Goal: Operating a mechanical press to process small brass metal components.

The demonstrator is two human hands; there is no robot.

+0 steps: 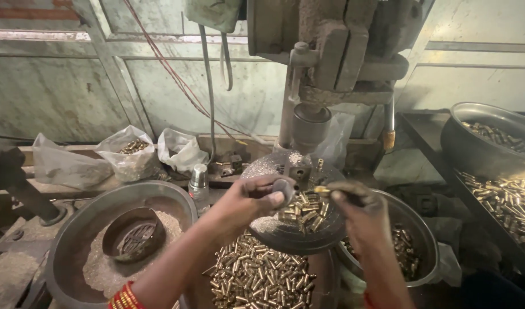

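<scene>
Head view looks down on my two hands in front of the drill press (pixel 331 63), whose round work table (pixel 305 229) is my landmark. My right hand (pixel 359 209) hangs over the right edge of that table, thumb and forefinger pinched shut on a small brass piece (pixel 322 189) that points toward the spindle side. My left hand (pixel 256 200) hovers over the table's left edge, fingers curled closed around something small and grey; I cannot tell what it is. Between my hands, on the table, lies a loose heap of brass pieces (pixel 305 210), just below the small block fixture (pixel 299 170) under the chuck. Below the table, nearer me, a pan full of brass pieces (pixel 256 277) sits. Left of the table stands a wide metal basin (pixel 68 240) with pale shavings and a smaller ring-shaped bowl (pixel 133 234) inside. Right of the table a steel bowl (pixel 428 240) holds more pieces. Behind the basin, plastic bags (pixel 131 154) rest along the ledge.
</scene>
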